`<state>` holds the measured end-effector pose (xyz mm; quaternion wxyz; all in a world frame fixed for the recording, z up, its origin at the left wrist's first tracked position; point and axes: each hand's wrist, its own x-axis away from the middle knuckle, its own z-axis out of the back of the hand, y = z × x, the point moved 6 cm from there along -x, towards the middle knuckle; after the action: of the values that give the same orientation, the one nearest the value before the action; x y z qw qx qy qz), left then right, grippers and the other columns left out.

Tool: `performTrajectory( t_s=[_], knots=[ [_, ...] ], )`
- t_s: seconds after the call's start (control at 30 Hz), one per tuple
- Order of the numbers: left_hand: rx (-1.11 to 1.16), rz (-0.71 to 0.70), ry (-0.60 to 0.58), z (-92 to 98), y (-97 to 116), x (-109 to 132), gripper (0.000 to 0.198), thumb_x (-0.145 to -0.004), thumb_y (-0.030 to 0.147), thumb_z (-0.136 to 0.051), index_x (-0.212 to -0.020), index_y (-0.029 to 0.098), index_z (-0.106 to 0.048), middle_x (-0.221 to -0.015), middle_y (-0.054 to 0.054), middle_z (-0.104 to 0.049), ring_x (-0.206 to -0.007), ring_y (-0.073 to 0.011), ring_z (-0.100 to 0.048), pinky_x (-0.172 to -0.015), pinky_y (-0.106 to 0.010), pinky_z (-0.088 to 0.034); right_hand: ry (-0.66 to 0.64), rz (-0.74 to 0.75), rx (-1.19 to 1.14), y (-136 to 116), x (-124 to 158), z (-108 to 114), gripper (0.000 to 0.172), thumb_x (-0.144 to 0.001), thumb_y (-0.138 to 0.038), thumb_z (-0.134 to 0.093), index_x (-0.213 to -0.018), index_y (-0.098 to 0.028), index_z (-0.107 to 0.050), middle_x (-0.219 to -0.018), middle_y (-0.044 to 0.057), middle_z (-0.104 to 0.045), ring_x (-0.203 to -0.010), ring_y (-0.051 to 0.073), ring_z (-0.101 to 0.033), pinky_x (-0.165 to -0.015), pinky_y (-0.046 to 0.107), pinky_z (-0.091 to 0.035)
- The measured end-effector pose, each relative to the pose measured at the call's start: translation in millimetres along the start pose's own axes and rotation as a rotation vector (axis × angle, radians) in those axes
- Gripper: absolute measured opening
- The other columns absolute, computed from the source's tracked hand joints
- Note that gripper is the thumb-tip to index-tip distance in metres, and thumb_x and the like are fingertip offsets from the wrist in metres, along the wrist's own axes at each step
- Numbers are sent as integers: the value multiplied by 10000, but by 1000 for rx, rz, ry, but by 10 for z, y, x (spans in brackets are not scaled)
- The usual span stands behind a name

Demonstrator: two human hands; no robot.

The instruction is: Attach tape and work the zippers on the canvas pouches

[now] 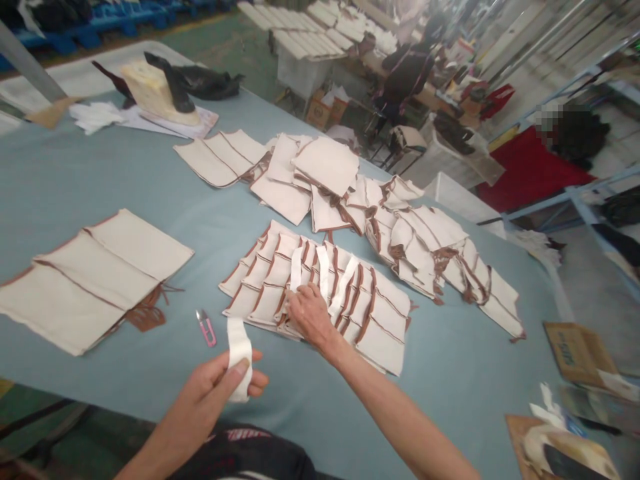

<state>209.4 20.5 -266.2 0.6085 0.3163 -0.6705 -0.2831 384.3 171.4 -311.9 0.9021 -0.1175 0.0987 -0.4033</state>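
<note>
My left hand (pixel 220 383) grips white fabric strips (pixel 240 347), with the thumb pressed flat over them. Ahead of me, overlapping cream fabric panels (pixel 380 333) with brown edging lie in a staggered row. My right hand (pixel 311 313) rests over the front of this row, its fingers closed at the lower end of a white strip (pixel 296 268); its fingertips are partly hidden. Two more white strips (pixel 323 270) lie across the panels just to the right. Pink-handled thread snips (pixel 205 328) lie on the blue-grey table (pixel 200 280), left of the row.
Cream panels (pixel 95 273) lie flat at the left. Behind the row is a loose heap of brown-edged panels (pixel 325 167). A tape dispenser (pixel 155 87) stands at the far left, and another pale object (pixel 565 453) sits at the lower right. A person (pixel 407 70) is in the background.
</note>
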Motion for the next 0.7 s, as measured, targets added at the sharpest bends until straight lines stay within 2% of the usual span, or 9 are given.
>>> performTrajectory(
  t_s=[0.1,0.23,0.33,0.4,0.47,0.5,0.57,0.63,0.7],
  knots=[
    [74,-16,-40,-10,83,72,654,-900,730,-782,-1191,145,-756,-943,-116,-885,-845,-273,-819,-839,-336,-653,23,-22,-12,-244,106,5,142,-991,-141,-705,-1120,-171,-755,-887,120,-784,-1078,345,-689,-1157,606,-507],
    [272,-41,-103,-85,339,215,658,-810,698,-904,-1153,155,-763,-896,-97,-877,-794,-252,-817,-765,-311,-660,103,-37,-116,-577,452,214,174,-955,-171,-757,-1128,-193,-748,-1135,139,-826,-1133,341,-731,-1094,564,-576],
    [431,-55,-180,-161,550,326,621,-782,633,-956,-1142,160,-776,-923,-108,-878,-793,-264,-822,-734,-330,-680,229,-106,-218,-725,761,601,228,-1028,-180,-652,-1251,-207,-693,-1215,115,-815,-1120,267,-767,-984,427,-637],
    [489,-60,-256,-218,664,402,532,-882,581,-893,-1168,145,-789,-972,-140,-881,-836,-282,-836,-781,-366,-699,327,-177,-262,-806,939,949,213,-1085,-194,-571,-1280,-206,-656,-1159,101,-814,-1044,226,-787,-906,367,-650],
    [536,-48,-346,-284,742,482,445,-1020,525,-755,-1202,120,-794,-1038,-168,-880,-893,-282,-847,-850,-373,-700,431,-213,-292,-937,1083,1319,193,-1093,-209,-573,-1271,-220,-647,-1131,88,-811,-1021,220,-790,-891,360,-649],
    [566,-29,-400,-326,768,524,441,-1076,508,-674,-1215,107,-792,-1076,-179,-875,-920,-279,-849,-868,-369,-697,497,-192,-318,-1033,1143,1500,198,-1075,-204,-606,-1265,-230,-653,-1134,87,-814,-1034,227,-790,-905,370,-647],
    [631,22,-507,-420,803,606,499,-1145,495,-529,-1248,78,-782,-1142,-201,-860,-967,-280,-846,-869,-356,-690,591,-54,-313,-1291,1227,1790,254,-1037,-220,-684,-1287,-248,-648,-1168,88,-819,-1085,240,-782,-955,396,-639],
    [685,64,-593,-518,830,681,557,-1172,488,-441,-1302,50,-760,-1174,-215,-845,-980,-275,-836,-874,-347,-681,620,95,-224,-1546,1284,1942,293,-1019,-261,-733,-1296,-239,-640,-1200,103,-822,-1134,255,-763,-1007,423,-619],
    [710,84,-644,-614,858,748,599,-1181,494,-395,-1372,32,-725,-1174,-215,-838,-962,-265,-825,-900,-344,-668,628,155,-104,-1702,1336,1978,281,-1016,-266,-741,-1273,-225,-635,-1204,115,-825,-1157,264,-746,-1056,441,-589]
  ],
)
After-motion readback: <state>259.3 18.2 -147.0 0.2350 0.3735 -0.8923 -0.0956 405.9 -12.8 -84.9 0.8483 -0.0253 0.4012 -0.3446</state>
